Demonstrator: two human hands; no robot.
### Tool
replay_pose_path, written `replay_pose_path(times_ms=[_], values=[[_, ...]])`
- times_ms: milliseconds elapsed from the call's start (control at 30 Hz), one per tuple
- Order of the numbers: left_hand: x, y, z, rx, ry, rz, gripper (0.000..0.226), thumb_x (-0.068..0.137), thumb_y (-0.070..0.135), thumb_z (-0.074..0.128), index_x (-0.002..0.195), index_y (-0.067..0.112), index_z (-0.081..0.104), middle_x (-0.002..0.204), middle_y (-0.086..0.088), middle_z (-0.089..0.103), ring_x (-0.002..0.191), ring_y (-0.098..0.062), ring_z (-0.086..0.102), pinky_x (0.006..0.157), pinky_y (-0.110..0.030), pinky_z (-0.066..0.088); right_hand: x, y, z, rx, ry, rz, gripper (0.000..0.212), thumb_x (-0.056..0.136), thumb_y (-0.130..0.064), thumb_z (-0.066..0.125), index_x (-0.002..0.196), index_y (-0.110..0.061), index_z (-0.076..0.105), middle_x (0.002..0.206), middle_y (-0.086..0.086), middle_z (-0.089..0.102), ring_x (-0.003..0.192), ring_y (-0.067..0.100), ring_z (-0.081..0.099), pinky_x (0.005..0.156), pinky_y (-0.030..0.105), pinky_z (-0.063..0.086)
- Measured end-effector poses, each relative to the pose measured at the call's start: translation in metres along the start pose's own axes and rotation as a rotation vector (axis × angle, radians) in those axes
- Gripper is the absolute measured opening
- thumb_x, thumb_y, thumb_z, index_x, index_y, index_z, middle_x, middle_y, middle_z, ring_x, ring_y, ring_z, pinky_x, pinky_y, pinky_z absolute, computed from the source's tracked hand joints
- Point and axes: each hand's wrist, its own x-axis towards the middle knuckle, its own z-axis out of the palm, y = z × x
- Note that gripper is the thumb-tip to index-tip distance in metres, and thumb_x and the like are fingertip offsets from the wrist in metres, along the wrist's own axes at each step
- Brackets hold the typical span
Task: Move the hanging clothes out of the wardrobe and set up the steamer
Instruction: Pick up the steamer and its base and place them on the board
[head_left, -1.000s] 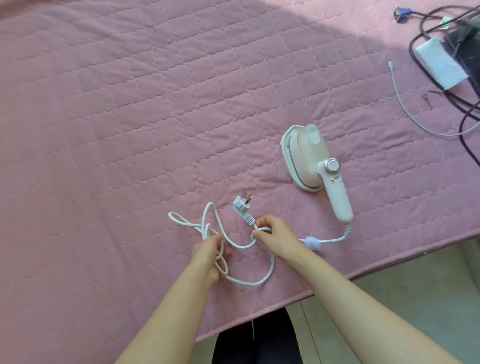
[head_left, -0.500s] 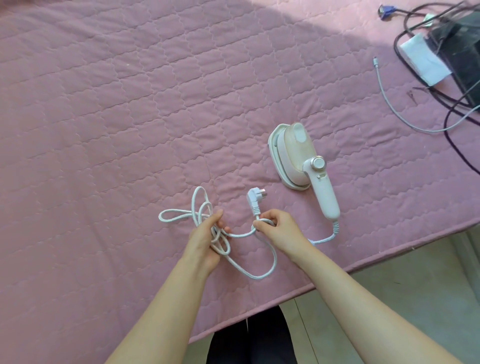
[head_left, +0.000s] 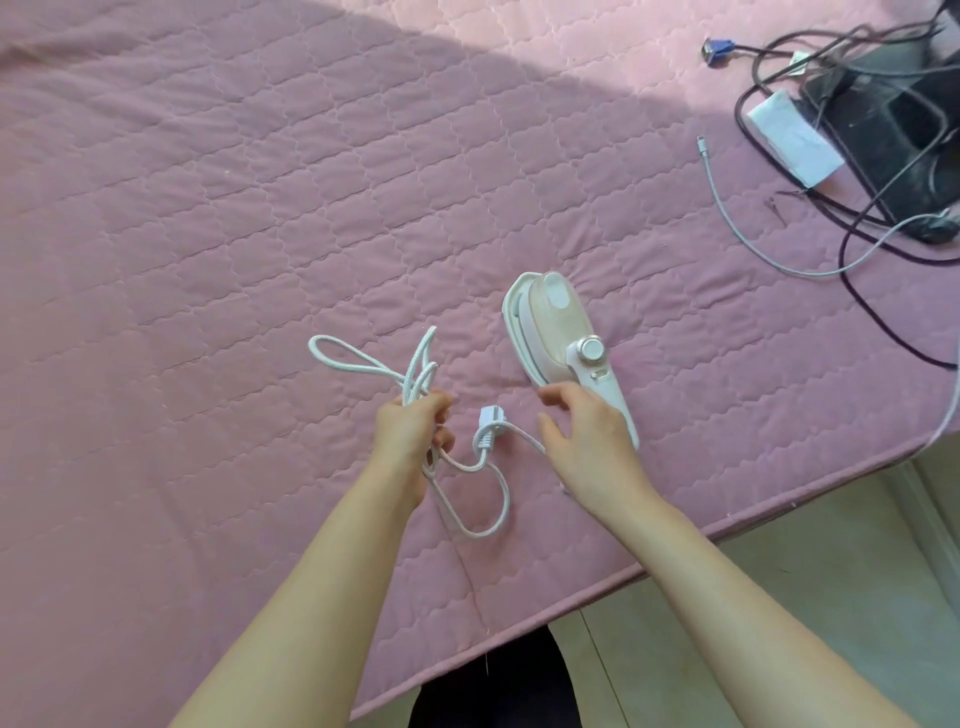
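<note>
A white and pale pink handheld steamer (head_left: 558, 332) lies on its side on the pink quilted bed (head_left: 208, 234), handle pointing toward me. Its white cord (head_left: 363, 364) is bunched in loops to the left, and the white plug (head_left: 488, 420) rests on the quilt between my hands. My left hand (head_left: 410, 431) is closed around the gathered loops of cord. My right hand (head_left: 587, 436) hovers with fingers spread just over the steamer's handle, holding nothing and hiding the handle's lower end.
At the far right of the bed lie a black device (head_left: 893, 135), a white adapter block (head_left: 792, 137), dark cables (head_left: 872, 291) and a thin grey cable (head_left: 727, 208). The bed's edge runs diagonally at lower right, with pale floor (head_left: 779, 597) beyond.
My right hand let go of the cord near the plug, opened, and moved right toward the steamer handle. The plug dropped onto the quilt. My left hand keeps the cord loops.
</note>
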Motion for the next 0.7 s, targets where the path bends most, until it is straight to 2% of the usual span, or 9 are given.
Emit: replay_pose_path(times_ms=[100, 167, 233, 333, 467, 567, 700], values=[[0.007, 0.0, 0.02, 0.03, 0.031, -0.039, 0.014, 0.081, 0.001, 0.06, 0.075, 0.008, 0.051, 0.062, -0.005, 0.048, 0.035, -0.011, 0.028, 0.048, -0.027, 0.033, 0.004, 0.004, -0.022, -0.029, 0.119, -0.054, 0.027, 0.089, -0.007, 0.053, 0.114, -0.011, 0.062, 0.115, 0.004, 0.064, 0.109, 0.022, 0.055, 0.089, 0.026, 0.039], [0.013, -0.001, 0.033, 0.057, 0.048, -0.07, 0.009, 0.081, 0.006, 0.064, 0.082, 0.006, 0.056, 0.072, -0.007, 0.057, 0.039, -0.013, 0.036, 0.051, -0.027, 0.037, 0.006, 0.01, -0.032, -0.06, 0.164, -0.063, 0.026, 0.089, -0.007, 0.053, 0.114, -0.011, 0.061, 0.113, 0.005, 0.062, 0.108, 0.024, 0.055, 0.086, 0.029, 0.04], [0.02, -0.001, 0.045, 0.091, 0.046, -0.088, 0.018, 0.079, 0.009, 0.067, 0.094, 0.003, 0.06, 0.079, -0.01, 0.058, 0.043, -0.016, 0.042, 0.048, -0.023, 0.039, 0.009, 0.016, -0.039, -0.078, 0.198, -0.057, 0.026, 0.09, -0.01, 0.054, 0.115, -0.013, 0.059, 0.114, 0.004, 0.059, 0.107, 0.025, 0.053, 0.086, 0.032, 0.041], [0.03, -0.001, 0.065, 0.113, 0.03, -0.091, 0.031, 0.077, 0.008, 0.071, 0.104, 0.0, 0.06, 0.065, -0.009, 0.051, 0.042, -0.016, 0.043, 0.037, -0.018, 0.037, 0.013, 0.027, -0.041, -0.088, 0.187, -0.007, 0.03, 0.09, -0.017, 0.057, 0.119, -0.014, 0.054, 0.118, 0.005, 0.054, 0.11, 0.025, 0.05, 0.089, 0.033, 0.04], [0.038, -0.003, 0.091, 0.166, 0.031, -0.089, 0.021, 0.078, 0.003, 0.067, 0.095, 0.004, 0.054, 0.058, -0.007, 0.045, 0.044, -0.015, 0.042, 0.042, -0.021, 0.036, 0.02, 0.039, -0.035, -0.067, 0.072, 0.134, 0.036, 0.089, -0.029, 0.06, 0.121, -0.014, 0.049, 0.119, 0.005, 0.051, 0.111, 0.025, 0.049, 0.087, 0.036, 0.04], [0.043, -0.005, 0.104, 0.209, 0.06, -0.08, 0.011, 0.078, -0.001, 0.061, 0.077, 0.006, 0.053, 0.056, -0.008, 0.046, 0.043, -0.016, 0.042, 0.047, -0.024, 0.037, 0.026, 0.045, -0.031, 0.003, 0.02, 0.177, 0.041, 0.086, -0.033, 0.064, 0.12, -0.015, 0.048, 0.119, 0.003, 0.053, 0.111, 0.022, 0.05, 0.083, 0.031, 0.038], [0.051, -0.004, 0.109, 0.247, 0.096, -0.071, 0.016, 0.08, -0.002, 0.058, 0.068, 0.006, 0.05, 0.055, -0.009, 0.047, 0.044, -0.017, 0.041, 0.048, -0.025, 0.037, 0.036, 0.046, -0.025, 0.072, -0.063, 0.263, 0.045, 0.083, -0.036, 0.067, 0.116, -0.014, 0.046, 0.114, 0.006, 0.059, 0.105, 0.026, 0.052, 0.076, 0.031, 0.037]])
